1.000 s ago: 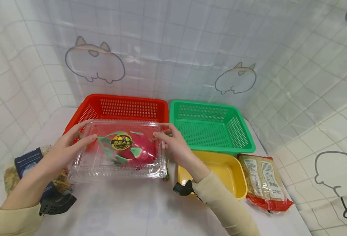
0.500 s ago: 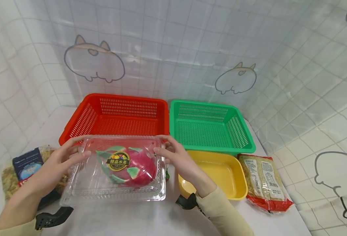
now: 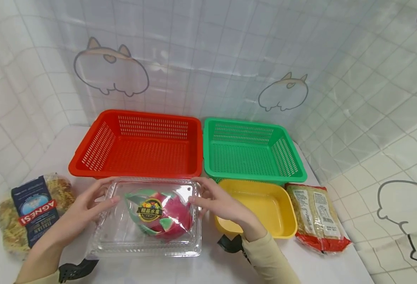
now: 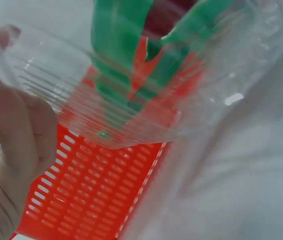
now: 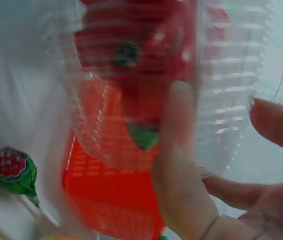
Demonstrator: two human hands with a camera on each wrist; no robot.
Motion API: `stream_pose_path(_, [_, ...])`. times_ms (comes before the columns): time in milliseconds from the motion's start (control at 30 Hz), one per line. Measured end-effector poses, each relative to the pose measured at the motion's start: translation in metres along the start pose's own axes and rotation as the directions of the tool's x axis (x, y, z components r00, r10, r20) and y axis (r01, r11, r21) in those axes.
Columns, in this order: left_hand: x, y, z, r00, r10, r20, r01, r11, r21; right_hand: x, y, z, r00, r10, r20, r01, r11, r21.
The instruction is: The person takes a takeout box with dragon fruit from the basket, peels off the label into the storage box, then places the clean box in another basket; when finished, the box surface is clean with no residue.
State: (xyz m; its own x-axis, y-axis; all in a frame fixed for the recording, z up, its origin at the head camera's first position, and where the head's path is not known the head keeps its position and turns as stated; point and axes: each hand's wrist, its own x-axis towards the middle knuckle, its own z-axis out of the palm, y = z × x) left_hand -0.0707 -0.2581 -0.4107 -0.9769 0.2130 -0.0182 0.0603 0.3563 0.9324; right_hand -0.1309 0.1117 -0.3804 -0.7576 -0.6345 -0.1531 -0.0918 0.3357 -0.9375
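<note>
A clear plastic fruit box [image 3: 118, 236] with a round gold-and-black label is tilted over the table, in front of the red basket. Through its wall shows a pink-and-green dragon fruit [image 3: 176, 219]. My left hand [image 3: 84, 207] grips the box's left side, thumb on top and fingers behind the rim. On the opposite side my right hand [image 3: 224, 203] holds it, the thumb near the top edge. Some fingertips of both hands are hidden behind the plastic. In the left wrist view, the fruit's green leaves [image 4: 116, 55] press close to the clear wall.
A red basket [image 3: 151, 173] and a green basket [image 3: 254, 175] stand at the back. A yellow tub [image 3: 265, 205] lies right of the box, beside a grain bag [image 3: 318, 217]. An AGNESI pasta bag [image 3: 34, 209] is at left. The right wrist view shows a wrapped lollipop [image 5: 14, 170].
Both hands have brought the fruit box down and toward me, off the front of the red basket, whose inside is now in full view. The pasta bag is less covered by the left arm.
</note>
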Motion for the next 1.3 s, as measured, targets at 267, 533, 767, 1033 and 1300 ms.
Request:
stream_pose_path(267, [-0.005,-0.015,0.004,0.995,-0.083,0.058,0.083,0.997,-0.006,-0.001,0.003,0.003,0.995,0.084,0.046,-0.076,0.986,-0.147])
stream_pose_path(533, [-0.008,-0.018,0.006,0.991,-0.125,0.057,0.125,0.992,0.007,0.003,0.006,0.010,0.997,0.070,0.035,-0.059,0.963,-0.263])
stream_pose_path(767, [-0.008,-0.018,0.005,0.994,-0.103,0.035,0.102,0.994,0.024,0.006,0.008,0.012,0.997,0.069,0.038,-0.056,0.962,-0.269])
stream_pose_path(1033, [-0.008,-0.017,0.006,0.989,-0.145,0.031,0.143,0.988,0.060,0.008,0.009,0.011,0.997,0.057,0.047,-0.043,0.968,-0.249])
stream_pose_path(1300, [-0.006,-0.016,0.007,0.985,-0.167,0.029,0.166,0.985,0.034,0.010,0.012,0.009,0.999,0.033,0.029,-0.028,0.987,-0.159])
